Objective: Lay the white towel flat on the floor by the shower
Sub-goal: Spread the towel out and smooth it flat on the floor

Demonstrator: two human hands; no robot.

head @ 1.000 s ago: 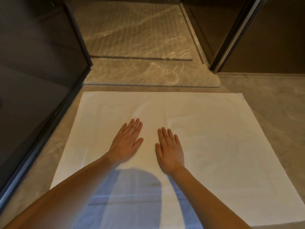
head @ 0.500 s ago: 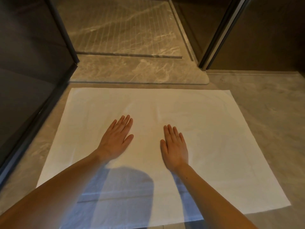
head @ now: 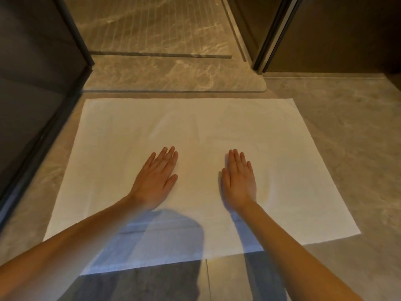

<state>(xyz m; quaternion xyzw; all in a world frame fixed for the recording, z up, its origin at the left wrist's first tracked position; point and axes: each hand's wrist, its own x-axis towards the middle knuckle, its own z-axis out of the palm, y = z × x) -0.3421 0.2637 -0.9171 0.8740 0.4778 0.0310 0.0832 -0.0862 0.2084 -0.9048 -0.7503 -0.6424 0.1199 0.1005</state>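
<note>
Head view, looking forward and down. A white rectangular terry towel (head: 201, 135) lies spread flat on the grey-brown marbled stone floor (head: 347, 131), its far edge just short of the raised marbled stone threshold (head: 173, 74) of the shower. Beyond the threshold, the grooved stone shower floor (head: 156, 27) recedes between a dark glass panel with a dark metal frame (head: 43, 68) on the left and a dark door frame (head: 271, 33) on the right. The towel's left edge runs near the base of the glass panel, apart from it; its right edge lies on open floor.

The left hand (head: 155, 180) rests palm-down on the towel left of centre, flat and wide, fingers extended and close together, pointing up and slightly rightward, thumb out to the right. The right hand (head: 238, 179) rests palm-down right of centre, likewise flat and wide, fingers together and pointing toward the shower, thumb alongside on the left. Neither hand grips anything (both simply press on the cloth). The two hands lie well apart, with bare towel between them.

Both bare forearms enter from the lower edge of the view. A bluish shadow (head: 165, 240) covers the near middle of the towel and continues onto the floor below it. The cloth surface appears smooth, with only faint creases toward the far centre; its near edge lies across a floor tile joint (head: 207, 279).
</note>
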